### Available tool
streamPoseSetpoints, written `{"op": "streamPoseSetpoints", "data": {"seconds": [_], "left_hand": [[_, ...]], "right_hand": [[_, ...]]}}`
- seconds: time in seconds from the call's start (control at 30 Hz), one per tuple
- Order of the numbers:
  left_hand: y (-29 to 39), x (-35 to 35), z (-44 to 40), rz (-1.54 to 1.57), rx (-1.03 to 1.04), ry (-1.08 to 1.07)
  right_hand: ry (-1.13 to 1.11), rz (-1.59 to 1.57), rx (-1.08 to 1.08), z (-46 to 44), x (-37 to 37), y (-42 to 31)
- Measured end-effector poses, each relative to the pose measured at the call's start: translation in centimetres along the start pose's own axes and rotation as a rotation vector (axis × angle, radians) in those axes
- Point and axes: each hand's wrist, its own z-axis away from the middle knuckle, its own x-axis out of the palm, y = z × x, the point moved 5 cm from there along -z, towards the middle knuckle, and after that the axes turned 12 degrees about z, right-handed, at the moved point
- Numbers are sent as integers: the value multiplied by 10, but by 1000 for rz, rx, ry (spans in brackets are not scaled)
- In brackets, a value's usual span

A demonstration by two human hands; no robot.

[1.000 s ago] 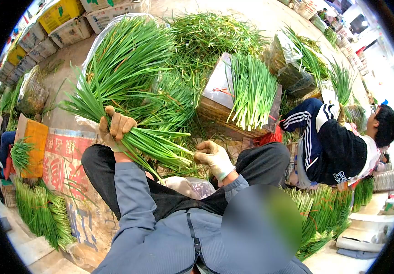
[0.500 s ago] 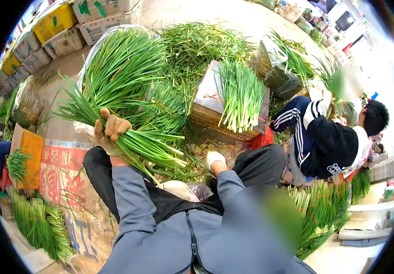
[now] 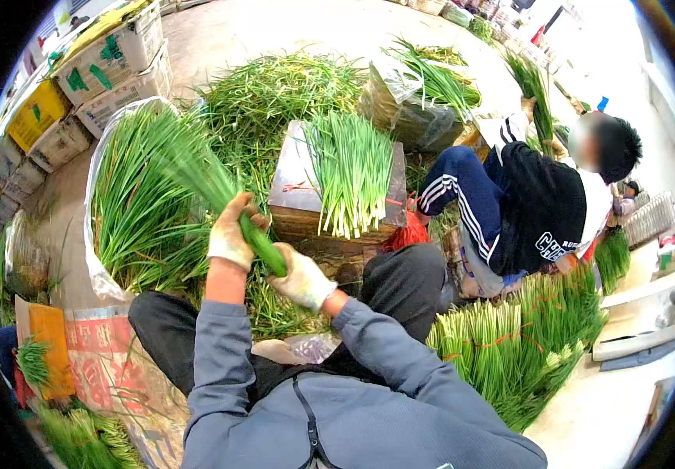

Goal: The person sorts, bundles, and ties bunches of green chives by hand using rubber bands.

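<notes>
A slanting bundle of long green stalks (image 3: 220, 187) is held out before the person's lap. The gloved left hand (image 3: 236, 230) clasps its lower part; the gloved right hand (image 3: 300, 277) meets the bottom end, its grip hard to tell. Beyond, a worktop (image 3: 289, 184) carries loose greens (image 3: 353, 172). Firm, gentle pressure should keep stalks aligned, uncrushed.
</notes>
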Motion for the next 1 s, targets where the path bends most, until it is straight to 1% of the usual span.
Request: {"op": "streamPoseSetpoints", "data": {"seconds": [0.03,0.1,0.17,0.2,0.23,0.3,0.33,0.37,0.43,0.47,0.5,0.57,0.63,0.67,0.7,0.77,0.8,0.83,0.9,0.93,1.0], "left_hand": [[-11,21,-8,-67,-35,-99],[-30,64,-22,-133,-88,-372],[-49,73,-49,-327,-83,-278],[-58,78,-59,-537,-9,-265],[-71,70,-78,-694,-38,-289],[-121,4,-148,-1015,-65,-233],[-127,1,-149,-1264,-11,-193],[-140,1,-146,-1503,48,-155],[-166,-25,-157,-1578,-13,-66],[-179,-33,-162,-1606,-68,-20],[-188,-41,-166,-1599,-55,-13],[-195,-34,-163,-1595,-47,1],[-196,-31,-166,-1576,-7,-34],[-199,-29,-169,-1587,4,-49],[-200,-27,-170,-1584,-1,-51],[-203,-18,-171,-1693,-81,-75],[-199,-8,-167,-1738,-107,-74],[-199,-1,-168,-1737,-101,-76],[-195,8,-169,-1824,-130,-71],[-193,13,-170,-1833,-105,-74],[-192,24,-175,-1824,-69,-39]], "right_hand": [[40,14,8,-7,-25,4],[148,43,109,-26,-83,23],[212,124,216,-52,-144,41],[224,81,332,-64,-168,55],[239,37,450,-77,-188,71],[379,395,498,-113,-202,146],[327,434,580,-126,-201,174],[328,436,583,-133,-198,191],[137,507,788,-141,-172,222],[40,551,823,-141,-160,238],[78,599,841,-136,-155,230],[66,617,781,-132,-155,222],[157,540,786,-120,-181,194],[357,559,737,-110,-192,207],[380,596,811,-99,-199,211],[176,538,1021,-91,-193,250],[160,491,1009,-89,-183,263],[110,421,1050,-88,-178,266],[193,454,969,-93,-165,275],[270,385,903,-94,-158,275],[247,372,880,-97,-143,278]]}}
